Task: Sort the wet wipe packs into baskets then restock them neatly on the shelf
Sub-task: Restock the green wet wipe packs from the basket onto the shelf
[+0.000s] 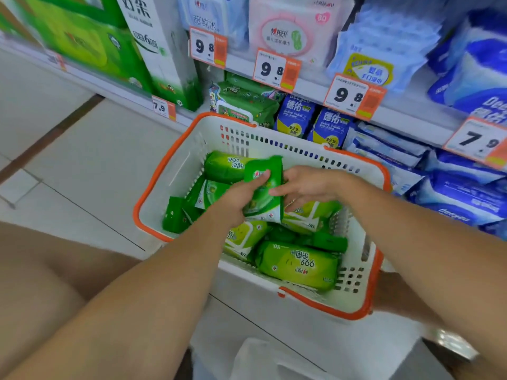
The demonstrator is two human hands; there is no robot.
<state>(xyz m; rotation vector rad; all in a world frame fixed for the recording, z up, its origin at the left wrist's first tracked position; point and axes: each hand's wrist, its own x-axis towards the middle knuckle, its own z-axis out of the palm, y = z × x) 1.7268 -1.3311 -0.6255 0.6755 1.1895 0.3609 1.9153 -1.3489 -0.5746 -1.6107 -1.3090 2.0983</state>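
A white basket with an orange rim (175, 160) sits on the floor in front of the shelf, holding several green wet wipe packs (297, 266). My left hand (238, 198) grips one green pack (263, 198) upright over the middle of the basket, thumb on its front. My right hand (307, 185) is at the pack's right edge, fingers spread and touching it. More green packs lie under and around both hands.
The bottom shelf behind the basket holds green packs (247, 105), blue and yellow packs (296, 116) and blue packs (461, 193). Price tags (274, 69) hang on the shelf edge above. Tall green boxes (164, 50) stand at left. Tiled floor lies to the left.
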